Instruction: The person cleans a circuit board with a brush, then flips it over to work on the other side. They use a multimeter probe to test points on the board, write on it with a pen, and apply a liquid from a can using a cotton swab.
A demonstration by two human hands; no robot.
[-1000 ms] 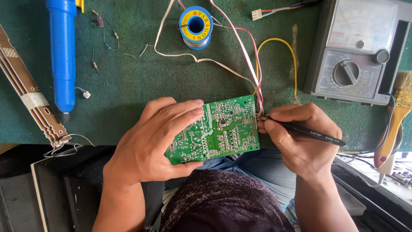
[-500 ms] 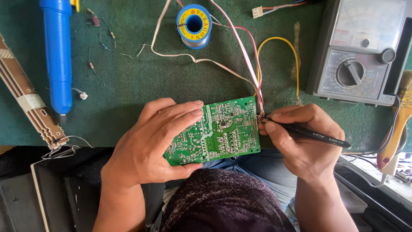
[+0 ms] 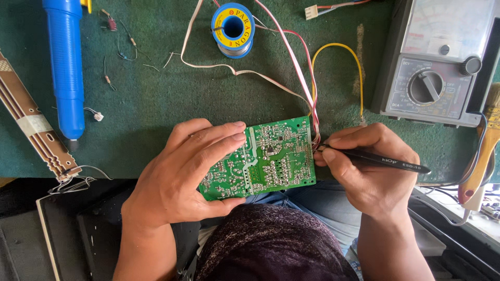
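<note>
The green circuit board [image 3: 265, 158] sits solder side up at the near edge of the green tabletop [image 3: 156, 104], above your lap. Beyond it lie a solder spool [image 3: 233, 29] with a round yellow label, a blue desoldering pump [image 3: 66, 67] at left, a grey dial meter [image 3: 437, 67] at right, and pink and yellow wires [image 3: 312, 88] running to the board's right edge. Your left hand [image 3: 182, 171] clasps the board's left end; your right hand [image 3: 370, 166] pinches black tweezers [image 3: 380, 160] at that right edge.

Green circuit board [image 3: 265, 158], black tweezers [image 3: 385, 160], blue desoldering pump [image 3: 65, 67], dark green mat [image 3: 172, 99]
</note>
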